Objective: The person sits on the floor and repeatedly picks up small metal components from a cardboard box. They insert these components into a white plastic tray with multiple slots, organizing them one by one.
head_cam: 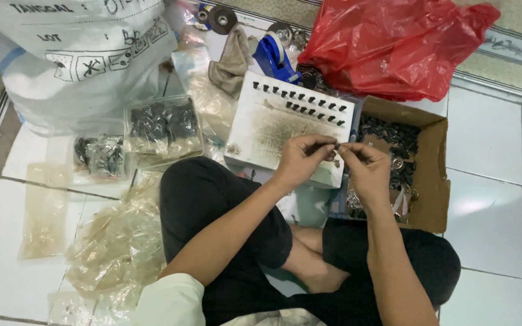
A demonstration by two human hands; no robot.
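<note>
Small metal part [336,145] | pinched by left hand [300,158], right hand [367,166] | above scuffed white board [273,130]

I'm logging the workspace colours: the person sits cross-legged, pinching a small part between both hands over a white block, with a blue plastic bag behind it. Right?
Not quite: the plastic bag behind the white block is red, as the head view shows. The left hand and right hand do pinch a small part over the block.

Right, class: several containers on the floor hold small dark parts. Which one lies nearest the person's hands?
The open brown cardboard box, just beside the right hand. The two clear plastic tubs of dark parts sit farther off, beyond the left hand and the knee.
</note>
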